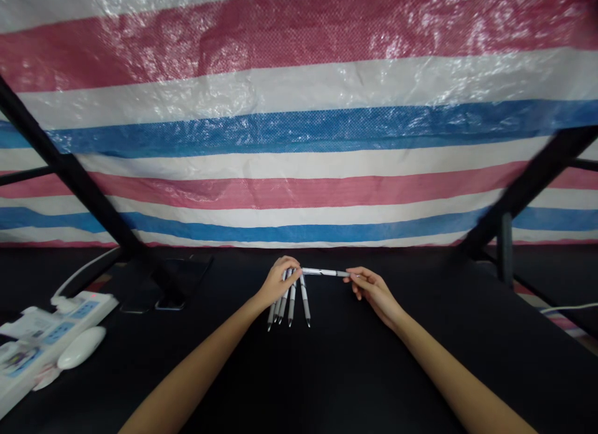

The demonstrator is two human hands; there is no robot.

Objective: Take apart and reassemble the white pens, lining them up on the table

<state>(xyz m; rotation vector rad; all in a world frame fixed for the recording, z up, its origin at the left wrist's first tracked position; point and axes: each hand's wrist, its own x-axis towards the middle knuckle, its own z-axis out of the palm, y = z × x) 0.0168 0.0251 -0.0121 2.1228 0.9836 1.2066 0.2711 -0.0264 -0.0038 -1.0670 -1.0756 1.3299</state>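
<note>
A white and grey pen [322,272] is held level between my two hands, above the black tabletop [355,372]. My left hand [280,279] pinches its left end between thumb and fingers. At the other end, the grey grip and tip are in the closed fingers of my right hand [371,289]. Several similar pens [292,306] lie fanned out beneath my left hand, grey tips toward me. Their upper ends are partly hidden by that hand, so I cannot tell whether it touches them.
To the left lie a white power strip [60,334] with plugs in it and a white computer mouse [82,348]. Dark flat devices [170,303] rest beside a black slanting post [107,210]. Another post [518,185] stands right. A striped plastic sheet [299,191] hangs behind.
</note>
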